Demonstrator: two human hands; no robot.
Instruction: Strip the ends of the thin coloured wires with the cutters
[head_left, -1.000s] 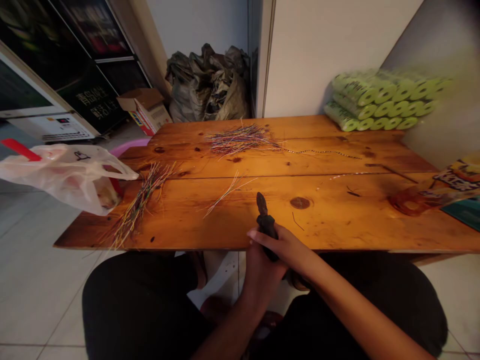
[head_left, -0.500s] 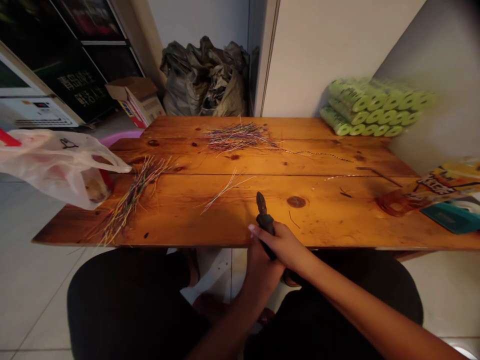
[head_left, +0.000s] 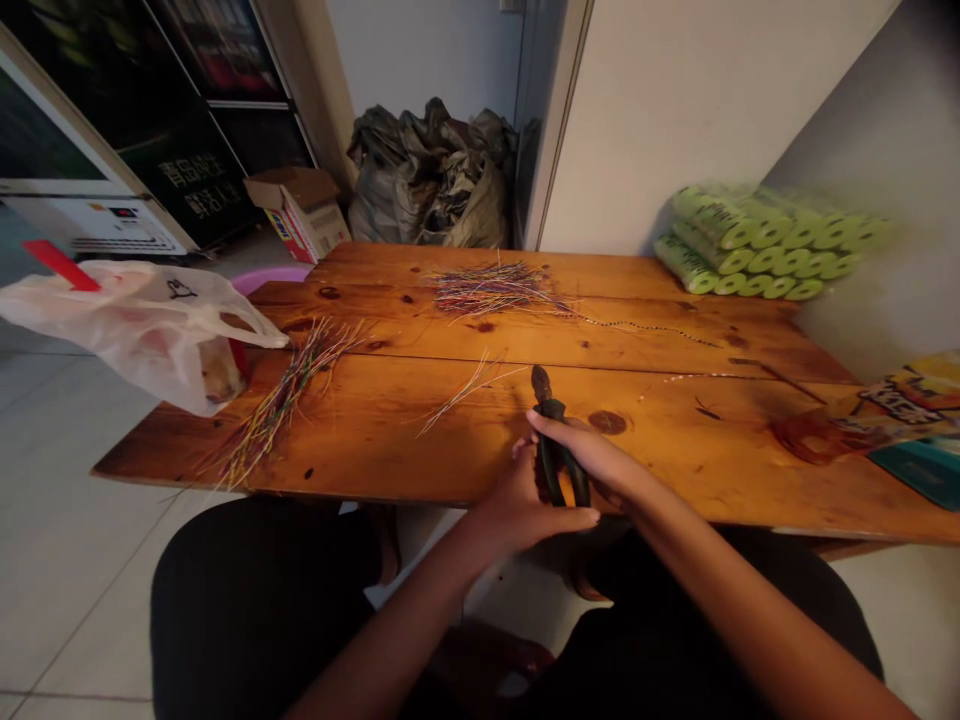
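Observation:
Dark-handled pliers (head_left: 553, 450) are held over the front edge of the wooden table (head_left: 390, 455), jaws pointing away from me. My right hand (head_left: 589, 450) grips them from the right, thumb near the pivot. Around the handles from the left and below is my left hand (head_left: 529, 505), its thumb stretched across the handle ends. The two handles are slightly apart. Beyond the pliers to the left lie a few thin pale wires (head_left: 461, 395). A bundle of coloured wires (head_left: 289, 400) rests at the table's left, and a larger pile of wires (head_left: 491, 288) at the back.
A white plastic bag (head_left: 142, 320) sits at the left end. On the right are an orange snack packet (head_left: 900, 400) and a teal object (head_left: 919, 470). Green rolls (head_left: 765, 245) are stacked at the back right. A twisted wire (head_left: 645, 328) trails from the pile.
The pliers' handles now show as spread apart. My left hand has shifted up and right, its thumb now extended at the handle ends. The whole view has shifted slightly.

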